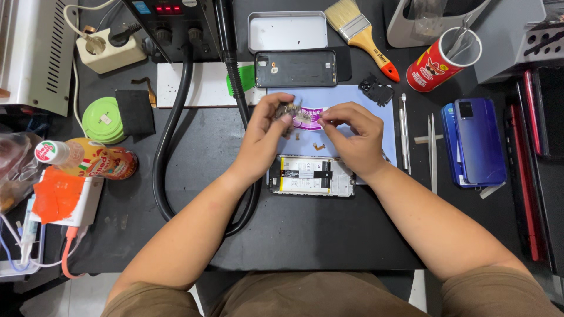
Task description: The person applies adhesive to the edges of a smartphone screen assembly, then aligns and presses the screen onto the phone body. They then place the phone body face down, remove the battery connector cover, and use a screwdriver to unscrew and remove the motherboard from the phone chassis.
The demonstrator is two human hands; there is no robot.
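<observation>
A: Bench (pixel 305 235)?
B: Black. Mat (pixel 346 97) on it, pale lavender-blue.
A: Opened phone (pixel 311 175)?
B: White and grey interior, yellow strip at one edge.
A: Others?
B: Brush (pixel 359 32): tan bristles, yellow handle, red tip. Tube can (pixel 437 61): red. Phone (pixel 479 141) at side: glossy blue. Round tin (pixel 103 120): light green.

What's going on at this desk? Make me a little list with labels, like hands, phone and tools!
left hand: pinches a small dark part above the mat
right hand: fingers at a small pink-and-white packet, close to the left hand
opened phone: lies flat below both hands, insides showing
mat: pale blue, under the hands
back cover: dark, lying beyond the mat
brush: top of the desk, orange handle
tweezers: right of the mat
blue phone: far right
</observation>
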